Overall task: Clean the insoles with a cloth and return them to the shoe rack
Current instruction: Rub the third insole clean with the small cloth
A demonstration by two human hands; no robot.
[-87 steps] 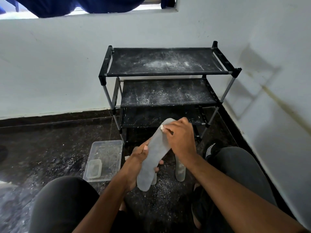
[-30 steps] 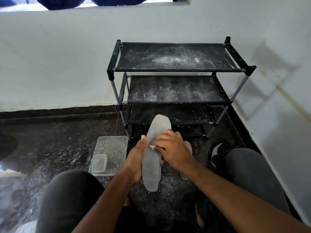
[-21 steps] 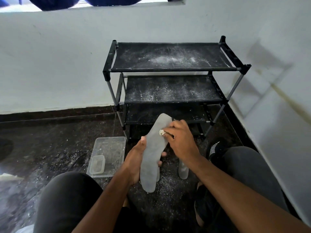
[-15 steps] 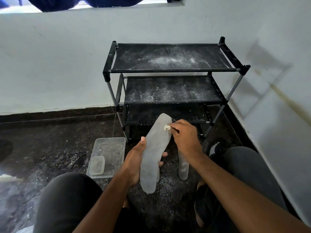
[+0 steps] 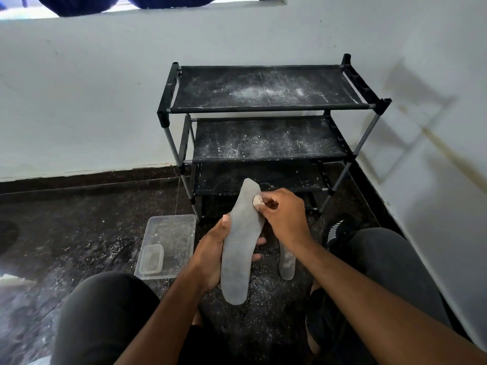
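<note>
My left hand grips a long grey insole around its middle, holding it upright over the floor. My right hand pinches a small whitish cloth wad and presses it against the insole's upper right edge. A second grey insole lies on the floor behind my right forearm, partly hidden. The black three-tier shoe rack stands against the wall just beyond, its shelves dusted with white powder.
A clear plastic tub with a small clear container inside sits on the dark floor to the left. A black shoe with white stripes lies by my right knee. White powder is scattered on the floor. The wall runs close on the right.
My right hand rubbed the cloth up the insole from its middle toward the top edge. My left hand kept its grip and tilted the insole slightly.
</note>
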